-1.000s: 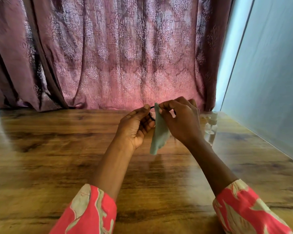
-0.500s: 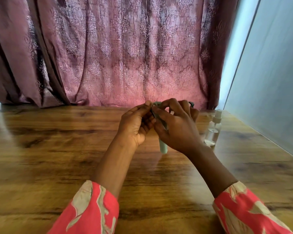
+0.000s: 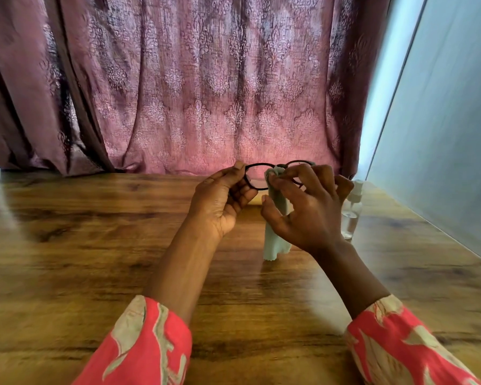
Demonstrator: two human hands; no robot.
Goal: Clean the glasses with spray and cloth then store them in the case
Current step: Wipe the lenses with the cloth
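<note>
Black-framed glasses (image 3: 254, 165) are held up above the table, lenses facing me. My left hand (image 3: 222, 201) pinches the frame's left end. My right hand (image 3: 306, 209) presses a pale green cloth (image 3: 275, 232) against the bridge and right lens, and the rest of the cloth hangs down toward the table. A small clear spray bottle (image 3: 351, 211) stands on the table just right of my right hand, partly hidden by it. No case is in view.
The wooden table (image 3: 95, 245) stretches wide to the left and front. A patterned mauve curtain (image 3: 206, 79) hangs behind the table's far edge. A pale wall panel (image 3: 442, 134) runs along the right side.
The glasses have turned so both rims now show. My hands have drawn apart, and my right hand with the cloth has shifted from the left lens toward the bridge and right lens.
</note>
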